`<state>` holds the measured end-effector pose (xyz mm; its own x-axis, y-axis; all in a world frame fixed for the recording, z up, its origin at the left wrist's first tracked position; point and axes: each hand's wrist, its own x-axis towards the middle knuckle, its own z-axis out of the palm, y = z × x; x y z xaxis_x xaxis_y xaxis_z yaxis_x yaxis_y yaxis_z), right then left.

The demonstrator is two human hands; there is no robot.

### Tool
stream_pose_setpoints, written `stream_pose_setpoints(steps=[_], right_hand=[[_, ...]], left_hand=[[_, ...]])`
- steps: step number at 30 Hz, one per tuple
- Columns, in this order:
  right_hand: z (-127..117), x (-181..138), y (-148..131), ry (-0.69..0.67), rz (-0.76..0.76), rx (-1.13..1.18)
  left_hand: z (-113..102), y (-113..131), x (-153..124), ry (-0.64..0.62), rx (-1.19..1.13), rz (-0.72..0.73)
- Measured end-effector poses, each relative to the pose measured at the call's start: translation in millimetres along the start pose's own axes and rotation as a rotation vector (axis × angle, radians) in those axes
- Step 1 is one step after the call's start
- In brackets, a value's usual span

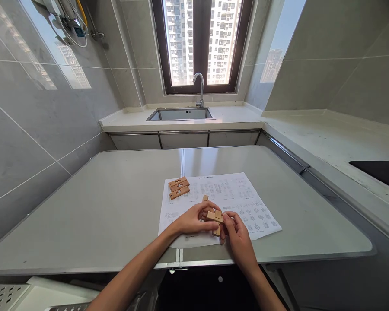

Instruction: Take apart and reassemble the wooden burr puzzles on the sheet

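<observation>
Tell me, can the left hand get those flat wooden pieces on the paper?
Probably yes. The flat wooden pieces lie near the left hand, on the paper, with nothing seen standing between. But it's holding wooden blocks, so it might have to leave those to the right hand first.

Left hand (194, 219) and right hand (237, 231) holding a cluster of wooden blocks (213, 217), printed sheet (231, 192) spread beneath on a pale worktop (116, 194), three slotted wooden pieces (179, 192) (side by side) at the sheet's far-left corner, sink (175, 115) and faucet (202, 93) before a window (201, 43) beyond.
</observation>
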<state>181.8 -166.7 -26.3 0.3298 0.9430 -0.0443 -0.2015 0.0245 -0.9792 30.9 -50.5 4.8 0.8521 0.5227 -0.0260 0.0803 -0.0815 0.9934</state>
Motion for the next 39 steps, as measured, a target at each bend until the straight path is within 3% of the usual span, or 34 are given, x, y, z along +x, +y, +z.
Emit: stream_pose_setpoints(steps=[4, 7, 10, 15, 18, 25, 30, 39], right_hand=[[-1, 1, 0, 0.004, 0.029, 0.036], [-1, 2, 3, -0.007, 0.033, 0.082], [0, 3, 5, 0.010, 0.010, 0.099], [0, 3, 7, -0.031, -0.028, 0.053], [-1, 2, 7, -0.056, -0.035, 0.007], [-1, 2, 7, -0.008, -0.059, -0.063], [4, -1, 12, 0.111, -0.237, -0.378], [16, -1, 23, 0.006, -0.499, -0.895]], left_hand=[[2, 1, -2, -0.061, -0.022, 0.011], [2, -2, -1, -0.029, -0.016, 0.022], [-2, -6, 2, 0.129, -0.095, 0.053], [-14, -14, 8, 0.537, -0.329, 0.166], [-17, -14, 10, 0.622, -0.354, 0.161], [-11, -13, 11, 0.434, -0.450, 0.080], [-9, -13, 9, 0.252, -0.441, 0.033], [-14, -17, 9, 0.314, -0.385, 0.093]])
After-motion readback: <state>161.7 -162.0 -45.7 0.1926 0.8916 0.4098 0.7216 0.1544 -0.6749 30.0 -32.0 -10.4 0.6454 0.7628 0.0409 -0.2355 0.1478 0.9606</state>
